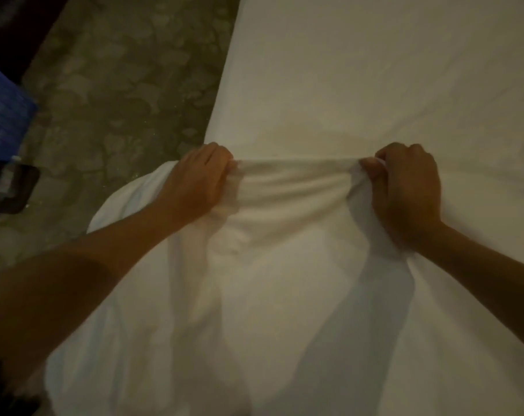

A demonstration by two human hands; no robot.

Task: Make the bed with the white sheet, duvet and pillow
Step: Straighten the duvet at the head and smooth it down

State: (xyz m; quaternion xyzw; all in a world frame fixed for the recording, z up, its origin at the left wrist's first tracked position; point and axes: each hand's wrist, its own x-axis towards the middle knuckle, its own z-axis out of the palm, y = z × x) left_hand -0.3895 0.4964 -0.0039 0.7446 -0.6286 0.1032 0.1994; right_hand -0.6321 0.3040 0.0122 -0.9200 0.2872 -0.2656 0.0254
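Sheet point(296, 187): I am gripping its bunched near edge in both fists, left hand point(199, 181) at bed point(374, 70) corner, right hand point(408, 190) further right; cloth stretching left-right between them, bed extending far.

Left hand point(199, 183): fisted, knuckles up, clenched on a bunched fold of white cotton sheet point(293, 181).
Right hand point(405, 187): fisted likewise, thumb pinching the same fold.
Spacing: well apart, level with each other.
Left forearm: bare, extended from lower left.
Right forearm: bare, extended from lower right.
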